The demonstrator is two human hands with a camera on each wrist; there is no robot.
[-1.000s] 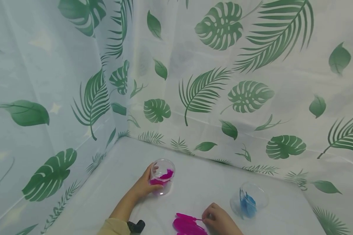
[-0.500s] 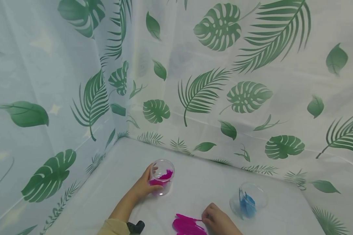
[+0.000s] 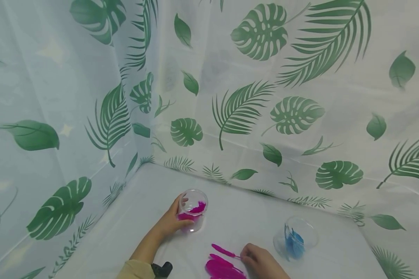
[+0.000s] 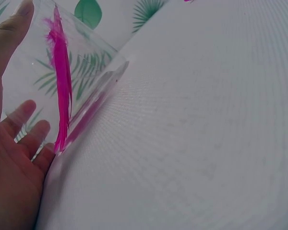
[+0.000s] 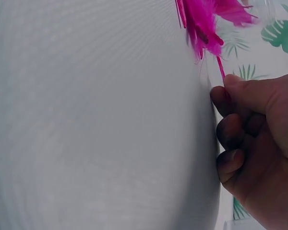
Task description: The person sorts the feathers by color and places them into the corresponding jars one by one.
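Observation:
A clear plastic cup with magenta feathers inside stands at the middle of the table. My left hand grips its side, thumb in front and fingers behind; the left wrist view shows a magenta feather through the wall. Between thumb and index finger my right hand pinches the quill of a single magenta feather. Just below that feather lies a pile of magenta feathers, cut off by the lower edge of the head view. In the right wrist view the pinched quill shows above the fingertips.
A second clear cup, holding blue feathers, stands to the right of my right hand. The white tabletop meets leaf-printed curtains at the back and left. A black device sits at my left wrist.
The pinched feather has come away from the top of the pile and now lies a little apart, farther from me. My right hand has shifted slightly; the left hand and cup have not moved.

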